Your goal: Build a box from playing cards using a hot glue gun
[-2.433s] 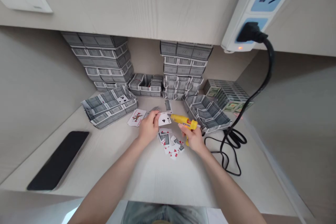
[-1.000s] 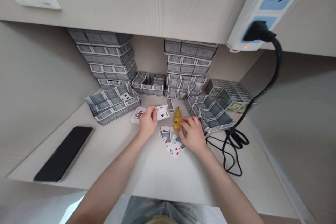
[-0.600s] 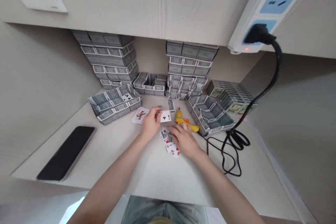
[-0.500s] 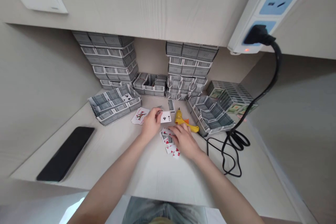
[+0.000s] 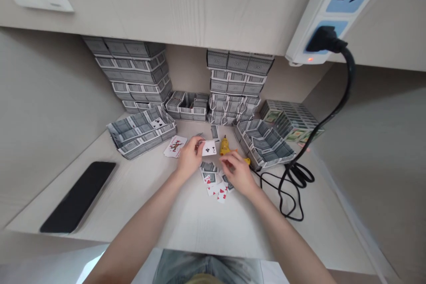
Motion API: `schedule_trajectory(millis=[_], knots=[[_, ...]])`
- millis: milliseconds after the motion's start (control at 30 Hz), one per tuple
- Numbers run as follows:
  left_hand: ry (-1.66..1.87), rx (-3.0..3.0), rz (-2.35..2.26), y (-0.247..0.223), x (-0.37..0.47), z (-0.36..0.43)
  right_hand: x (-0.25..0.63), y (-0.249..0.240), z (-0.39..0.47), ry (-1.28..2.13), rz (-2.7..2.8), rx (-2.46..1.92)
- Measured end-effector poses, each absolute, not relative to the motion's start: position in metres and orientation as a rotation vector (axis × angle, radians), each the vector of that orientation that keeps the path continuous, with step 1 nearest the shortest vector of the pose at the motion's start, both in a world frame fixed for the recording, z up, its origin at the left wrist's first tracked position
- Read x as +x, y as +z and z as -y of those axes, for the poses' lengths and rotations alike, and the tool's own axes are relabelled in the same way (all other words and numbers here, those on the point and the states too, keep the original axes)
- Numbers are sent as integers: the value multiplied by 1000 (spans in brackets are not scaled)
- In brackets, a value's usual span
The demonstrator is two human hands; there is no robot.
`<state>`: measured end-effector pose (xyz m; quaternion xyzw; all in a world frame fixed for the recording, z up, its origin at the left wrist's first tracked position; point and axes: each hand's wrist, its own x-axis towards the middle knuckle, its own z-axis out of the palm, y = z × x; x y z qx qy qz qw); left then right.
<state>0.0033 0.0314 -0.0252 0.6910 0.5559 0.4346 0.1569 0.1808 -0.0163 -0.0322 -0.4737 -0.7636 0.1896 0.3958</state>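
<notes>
My left hand (image 5: 190, 156) pinches a playing card (image 5: 209, 147), the two of clubs, its face turned up above the desk. To its right, my right hand (image 5: 238, 171) hovers with thumb and forefinger drawn together; whatever lies between them is too small to make out. Beneath my hands lies a loose cluster of cut card pieces (image 5: 216, 186), some with red hearts, others grey-backed. A yellow glue gun (image 5: 225, 145) rests partly behind my right hand. Left of my left hand is a pile of cards with a joker (image 5: 175, 146) on top.
Trays built from cards stand at the left (image 5: 141, 135) and right (image 5: 264, 144). Tall stacks of card boxes (image 5: 133, 71) rise behind. A phone (image 5: 80, 195) lies at the left. A black cable (image 5: 299, 151) runs from the power strip (image 5: 333, 22) down to the desk.
My right hand has lifted off the cut pieces and moved slightly right and up, uncovering more grey-backed pieces. The two of clubs stays in my left hand. The view has shifted a little.
</notes>
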Motion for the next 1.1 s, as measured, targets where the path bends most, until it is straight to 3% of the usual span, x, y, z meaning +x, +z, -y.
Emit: schedule_trajectory(millis=[367,967,1100], knots=[[1195,2011,-1601,-31,2,-34,163,-32,21,288,2220,-1352],[1188,2014,-1603,-31,1,-35,167,-39,16,519,1947,-1234],[1214,1988,-1595,-28,2,-34,170,-36,12,835,1530,-1254]])
